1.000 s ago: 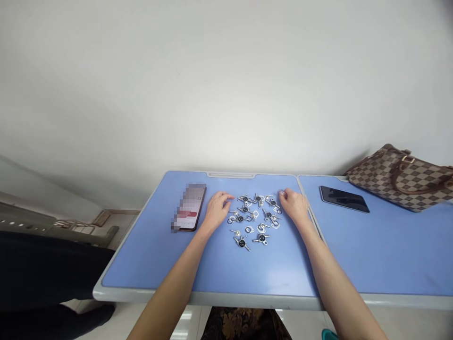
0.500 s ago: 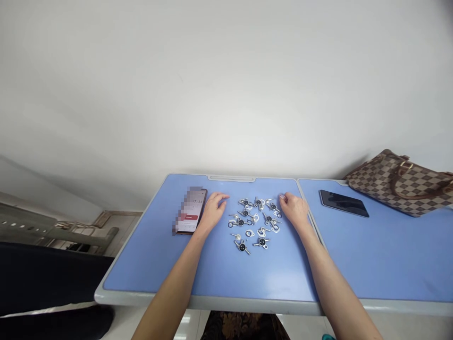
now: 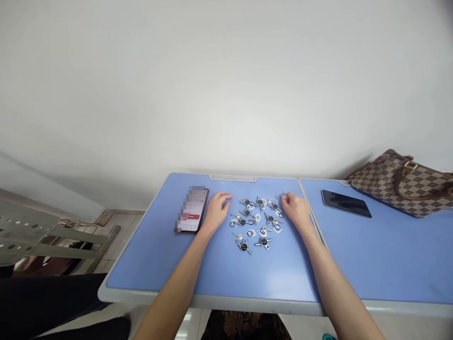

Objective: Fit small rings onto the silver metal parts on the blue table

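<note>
My left hand (image 3: pixel 217 210) rests on the blue table, fingers stretched forward and thumb apart, holding nothing. A phone with a lit timer screen (image 3: pixel 196 208) lies just left of it. To the right of that hand, several small metal fittings with round black centres (image 3: pixel 244 246) are spread out. Among them lie loose flat oval plates (image 3: pixel 251 233), dark rings (image 3: pixel 232 224) and small stemmed pieces (image 3: pixel 239 236). My right hand (image 3: pixel 296 207) sits at the right edge of these parts with its fingers curled. Something shiny shows at its fingertips, too small to make out.
A second blue table (image 3: pixel 382 264) adjoins on the right. On it lie a dark phone (image 3: pixel 347 203) and a checkered handbag (image 3: pixel 406 184) against the wall. A grey chair (image 3: pixel 53 243) and a person's dark-clothed leg (image 3: pixel 53 302) are at the left.
Both hands stay in place beside the parts. The view has shifted slightly, and the timer digits on the phone differ. The dark-clothed leg at the left has moved lower, showing more of the chair.
</note>
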`<action>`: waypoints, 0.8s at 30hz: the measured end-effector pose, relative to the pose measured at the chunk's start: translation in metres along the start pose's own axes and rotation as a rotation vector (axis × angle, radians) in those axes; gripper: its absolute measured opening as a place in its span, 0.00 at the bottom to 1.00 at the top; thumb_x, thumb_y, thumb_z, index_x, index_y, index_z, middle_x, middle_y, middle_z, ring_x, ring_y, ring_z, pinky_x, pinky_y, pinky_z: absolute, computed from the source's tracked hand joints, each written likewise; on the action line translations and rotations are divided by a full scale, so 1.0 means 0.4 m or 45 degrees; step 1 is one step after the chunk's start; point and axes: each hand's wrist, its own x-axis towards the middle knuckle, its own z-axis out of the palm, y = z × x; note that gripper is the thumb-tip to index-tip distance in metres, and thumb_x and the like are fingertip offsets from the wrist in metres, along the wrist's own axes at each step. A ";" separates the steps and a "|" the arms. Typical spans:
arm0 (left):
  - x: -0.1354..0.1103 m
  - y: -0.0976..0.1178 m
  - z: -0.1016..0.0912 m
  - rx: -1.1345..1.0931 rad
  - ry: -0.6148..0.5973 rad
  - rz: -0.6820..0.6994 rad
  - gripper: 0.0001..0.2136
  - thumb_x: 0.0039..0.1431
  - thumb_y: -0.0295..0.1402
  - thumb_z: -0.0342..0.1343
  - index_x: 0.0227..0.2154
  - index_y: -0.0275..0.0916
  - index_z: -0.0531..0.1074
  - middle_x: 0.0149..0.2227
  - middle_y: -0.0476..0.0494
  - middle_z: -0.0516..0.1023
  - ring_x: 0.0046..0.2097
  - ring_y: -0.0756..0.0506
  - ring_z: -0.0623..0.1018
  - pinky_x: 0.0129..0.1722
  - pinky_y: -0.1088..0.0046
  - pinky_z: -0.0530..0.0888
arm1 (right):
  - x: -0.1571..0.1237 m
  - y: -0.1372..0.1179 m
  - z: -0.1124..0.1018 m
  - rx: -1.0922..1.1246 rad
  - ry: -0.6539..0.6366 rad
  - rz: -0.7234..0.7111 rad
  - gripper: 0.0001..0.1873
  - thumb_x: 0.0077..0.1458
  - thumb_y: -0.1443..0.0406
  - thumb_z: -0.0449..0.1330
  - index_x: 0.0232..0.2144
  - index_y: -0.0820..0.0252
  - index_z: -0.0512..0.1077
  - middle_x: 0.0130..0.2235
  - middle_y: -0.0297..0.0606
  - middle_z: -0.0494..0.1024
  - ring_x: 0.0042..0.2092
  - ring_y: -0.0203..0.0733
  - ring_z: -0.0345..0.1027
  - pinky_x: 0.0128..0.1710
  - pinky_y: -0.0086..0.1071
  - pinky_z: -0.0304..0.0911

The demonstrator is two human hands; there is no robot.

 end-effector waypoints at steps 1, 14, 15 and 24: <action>-0.001 0.002 0.001 0.000 -0.002 -0.002 0.13 0.57 0.23 0.50 0.41 0.41 0.75 0.48 0.43 0.74 0.53 0.43 0.72 0.56 0.61 0.68 | 0.000 0.000 0.000 0.001 -0.002 0.006 0.19 0.65 0.58 0.49 0.34 0.62 0.76 0.32 0.45 0.79 0.32 0.41 0.70 0.28 0.32 0.42; -0.006 0.009 0.010 0.041 -0.028 0.020 0.13 0.57 0.23 0.50 0.42 0.40 0.74 0.48 0.42 0.73 0.52 0.42 0.72 0.56 0.60 0.68 | 0.001 0.003 0.006 0.005 0.023 -0.006 0.19 0.64 0.58 0.50 0.33 0.61 0.76 0.30 0.43 0.78 0.29 0.40 0.67 0.27 0.32 0.40; -0.005 0.007 0.009 0.028 -0.019 0.019 0.13 0.57 0.23 0.50 0.42 0.41 0.74 0.48 0.42 0.73 0.52 0.43 0.72 0.56 0.61 0.68 | 0.001 0.003 0.005 0.010 0.022 -0.009 0.18 0.64 0.58 0.50 0.33 0.61 0.76 0.30 0.43 0.78 0.29 0.40 0.67 0.27 0.32 0.39; 0.007 -0.018 -0.018 -0.232 0.012 -0.050 0.11 0.57 0.24 0.51 0.40 0.39 0.75 0.45 0.44 0.75 0.44 0.47 0.76 0.48 0.68 0.74 | 0.000 0.006 0.006 0.036 0.027 -0.003 0.19 0.63 0.57 0.50 0.31 0.62 0.76 0.28 0.43 0.76 0.28 0.39 0.65 0.26 0.31 0.39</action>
